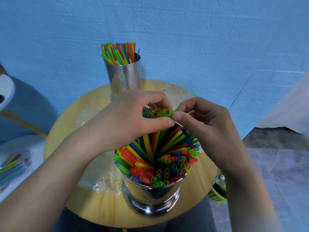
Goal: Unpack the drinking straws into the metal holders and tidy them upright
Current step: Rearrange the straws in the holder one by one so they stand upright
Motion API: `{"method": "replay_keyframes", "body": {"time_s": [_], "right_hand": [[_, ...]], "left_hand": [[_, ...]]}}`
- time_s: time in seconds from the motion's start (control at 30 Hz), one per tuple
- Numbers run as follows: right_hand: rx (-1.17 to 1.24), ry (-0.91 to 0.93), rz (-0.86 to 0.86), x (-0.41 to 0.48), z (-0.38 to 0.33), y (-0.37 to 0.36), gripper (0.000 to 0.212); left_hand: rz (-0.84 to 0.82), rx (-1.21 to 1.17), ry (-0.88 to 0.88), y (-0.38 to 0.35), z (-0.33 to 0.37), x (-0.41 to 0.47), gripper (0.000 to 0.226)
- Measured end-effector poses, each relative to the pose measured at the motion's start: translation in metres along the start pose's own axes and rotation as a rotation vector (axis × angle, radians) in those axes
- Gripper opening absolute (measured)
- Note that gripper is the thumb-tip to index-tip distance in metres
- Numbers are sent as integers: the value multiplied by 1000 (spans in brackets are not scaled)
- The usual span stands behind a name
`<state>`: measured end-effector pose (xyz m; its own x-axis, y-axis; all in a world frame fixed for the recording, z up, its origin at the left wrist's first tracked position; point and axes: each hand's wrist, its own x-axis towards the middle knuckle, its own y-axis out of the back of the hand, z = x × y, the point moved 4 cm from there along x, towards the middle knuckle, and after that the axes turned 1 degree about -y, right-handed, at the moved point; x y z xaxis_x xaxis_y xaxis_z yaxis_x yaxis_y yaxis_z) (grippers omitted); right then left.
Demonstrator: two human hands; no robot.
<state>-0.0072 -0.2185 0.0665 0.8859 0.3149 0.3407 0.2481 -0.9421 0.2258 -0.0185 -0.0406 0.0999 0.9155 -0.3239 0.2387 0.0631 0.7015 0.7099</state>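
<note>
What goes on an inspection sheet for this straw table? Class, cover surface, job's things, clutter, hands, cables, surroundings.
Surface: round wooden table, partly covered.
Job's things: near metal holder crammed with leaning straws; far metal holder holds roughly upright straws.
Clutter: clear wrappers on the table; packed straws on a white surface, left.
Hands: left hand and right hand both pinch top ends of the leaning straws.
Cables: nothing seen.
Surroundings: blue wall, grey floor, green basket.

Legible text: none. Near metal holder (151, 196) at 6 o'clock and far metal holder (124, 77) at 12 o'clock show plain steel.
</note>
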Motion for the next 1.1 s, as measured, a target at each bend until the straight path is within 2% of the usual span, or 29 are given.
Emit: {"method": "replay_keyframes", "body": {"time_s": [0.27, 0.37, 0.43, 0.53, 0.73, 0.93, 1.0, 1.1], "right_hand": [[13, -48, 47, -3, -1, 4, 12], [-1, -35, 102, -4, -2, 6, 13], [19, -20, 128, -5, -4, 8, 13], [59, 18, 133, -5, -10, 9, 11], [83, 53, 109, -5, -19, 5, 6], [23, 65, 106, -8, -21, 2, 12], [-2, 71, 140, -9, -19, 4, 13], [-62, 45, 171, -10, -13, 7, 13]], "left_hand": [[49, -132, 76, 1, -2, 2, 3], [70, -167, 83, 1, -3, 2, 8], [87, -185, 64, 3, -2, 1, 18], [106, -168, 6, 7, 2, 1, 26], [157, -59, -103, 4, 8, 2, 19], [176, 18, -93, 0, 5, 0, 19], [181, -29, -113, 3, 10, -2, 18], [248, -267, -117, 16, 15, 0, 15]]}}
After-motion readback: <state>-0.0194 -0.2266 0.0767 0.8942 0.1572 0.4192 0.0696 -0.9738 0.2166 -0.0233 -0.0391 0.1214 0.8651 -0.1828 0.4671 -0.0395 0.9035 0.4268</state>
